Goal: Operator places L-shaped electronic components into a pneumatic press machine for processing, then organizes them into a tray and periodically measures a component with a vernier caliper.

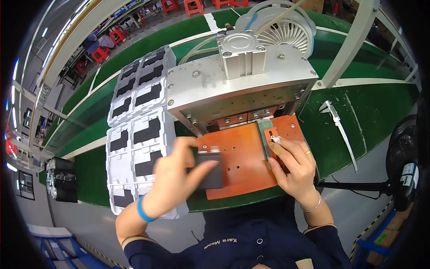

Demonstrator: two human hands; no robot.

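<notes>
My left hand (177, 168), smeared by motion, has its thumb and fingers round the left side of a flat black rectangular block (211, 174) with a pale metallic top end. The block is over the left part of an orange plate (242, 157) with small holes. On the plate's right side, my right hand (293, 165) is closed, fingertips by a bolt (272, 137) on a small orange slotted block (268, 132). Whatever lies between those fingers is hidden. A grey-green strip (265, 127) runs beside that block, left of my fingers.
Behind the plate stands a metal press (242, 89) with a cylinder (242, 56) on top. Two white trays (110, 163) with black L-shaped pieces (147, 130) lie left. A caliper (340, 127) rests on the green table (371, 107) at right; fans (286, 38) stand behind and at far right.
</notes>
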